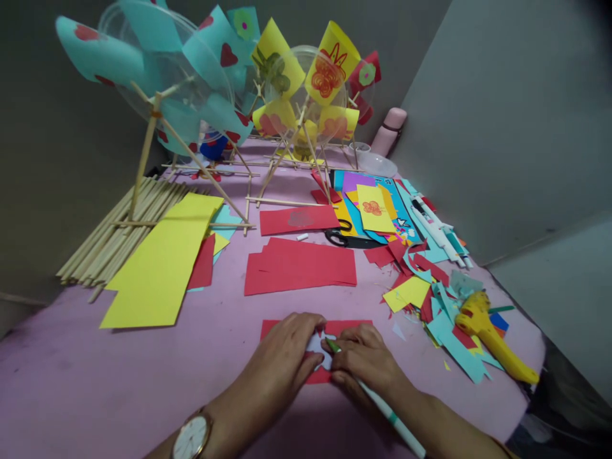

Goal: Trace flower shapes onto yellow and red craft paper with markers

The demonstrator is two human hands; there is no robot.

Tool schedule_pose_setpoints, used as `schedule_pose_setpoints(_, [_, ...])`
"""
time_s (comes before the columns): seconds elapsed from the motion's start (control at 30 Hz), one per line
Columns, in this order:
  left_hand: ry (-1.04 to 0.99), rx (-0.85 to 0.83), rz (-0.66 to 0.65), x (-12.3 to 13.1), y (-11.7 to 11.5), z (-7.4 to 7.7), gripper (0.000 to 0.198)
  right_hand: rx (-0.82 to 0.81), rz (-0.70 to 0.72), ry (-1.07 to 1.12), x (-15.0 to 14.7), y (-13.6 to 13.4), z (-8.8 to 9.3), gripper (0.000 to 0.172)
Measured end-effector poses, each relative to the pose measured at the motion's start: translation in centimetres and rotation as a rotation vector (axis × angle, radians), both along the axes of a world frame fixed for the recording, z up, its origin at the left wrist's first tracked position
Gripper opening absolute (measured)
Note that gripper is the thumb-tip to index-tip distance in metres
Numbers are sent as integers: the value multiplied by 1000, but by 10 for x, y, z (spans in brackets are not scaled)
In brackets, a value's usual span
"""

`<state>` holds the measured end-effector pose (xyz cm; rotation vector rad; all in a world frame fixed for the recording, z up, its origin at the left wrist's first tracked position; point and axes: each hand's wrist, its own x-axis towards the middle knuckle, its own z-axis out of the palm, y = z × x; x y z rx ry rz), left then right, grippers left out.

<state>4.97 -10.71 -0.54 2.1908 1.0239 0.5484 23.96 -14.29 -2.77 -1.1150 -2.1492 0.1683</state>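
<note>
And it's a craft workspace: yellow paper pinwheel (308, 92) at twelve o'clock, wooden sticks (122, 233) at nine, glue gun (495, 338) at four!

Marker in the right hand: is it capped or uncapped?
Uncapped, it appears: the marker shows a pointed green tip by the right hand's fingers, over the pale cutout.

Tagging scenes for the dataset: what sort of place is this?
A craft table, probably; home or workshop, can't tell. Paper pinwheels stand at the back, and cut scraps and a glue gun lie at right.
</note>
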Motion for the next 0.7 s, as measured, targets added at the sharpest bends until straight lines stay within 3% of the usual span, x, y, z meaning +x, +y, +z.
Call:
schedule_pose_setpoints(0.2, [46,144,-12,0,-1,5,38,13,7,-4,-1,2,2,33])
schedule_pose_setpoints(0.43, [164,532,1,4,-14,3,17,14,-7,49,-3,2,9,27])
schedule_pose_setpoints(0.57, [220,754,41,14,-29,-5,25,-58,31,39,-2,2,18,18])
schedule_pose_setpoints(0.7, [253,874,145,23,-40,-16,34,-87,50,27,0,3,23,15])
